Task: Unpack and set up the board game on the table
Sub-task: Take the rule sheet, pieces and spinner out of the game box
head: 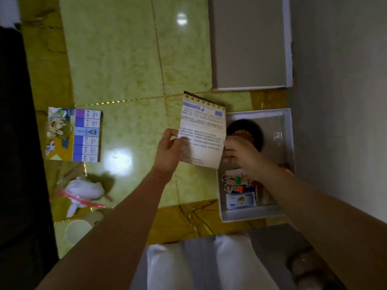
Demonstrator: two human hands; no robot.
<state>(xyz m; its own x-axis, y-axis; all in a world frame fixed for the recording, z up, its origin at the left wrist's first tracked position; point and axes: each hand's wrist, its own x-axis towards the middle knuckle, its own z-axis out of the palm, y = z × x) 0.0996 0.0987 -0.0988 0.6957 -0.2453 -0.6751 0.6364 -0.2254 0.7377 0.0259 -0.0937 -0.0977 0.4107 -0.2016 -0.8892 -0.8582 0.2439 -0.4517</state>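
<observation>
Paper is the weak point here: the rules sheet point(202, 132) is thin, printed and held only by its two side edges, raised just left of the open box base point(251, 216) with its right edge over the box rim; if the hands pull apart or twist against each other it could crease or tear along a fold; if one grip lets go, the free side would likely droop into the box and sweep across the loose contents.

Those contents sit at the near end of the box base: small figure standees point(230, 182) with coloured stands, and a card deck point(240, 200) nearer still; a dark round object point(251, 126) lies toward the far end, too blurred to name; a careless exit of the right wrist might knock the standees about, since the forearm passes directly above them.

The left hand point(167, 149) reaches forward left of the box base, palm turned inward, thumb and fingers pinching the sheet's left edge; the right hand point(240, 151) is over the middle of the box base, fingers curled onto the sheet's right edge and apparently gripping it, though blur softens the fingertips.

Beyond the box base lies the upturned box lid point(249, 42); well to its left, across the green table point(125, 59), rests the folded game board point(77, 135), not yet opened; so setting out seems barely begun.
</observation>
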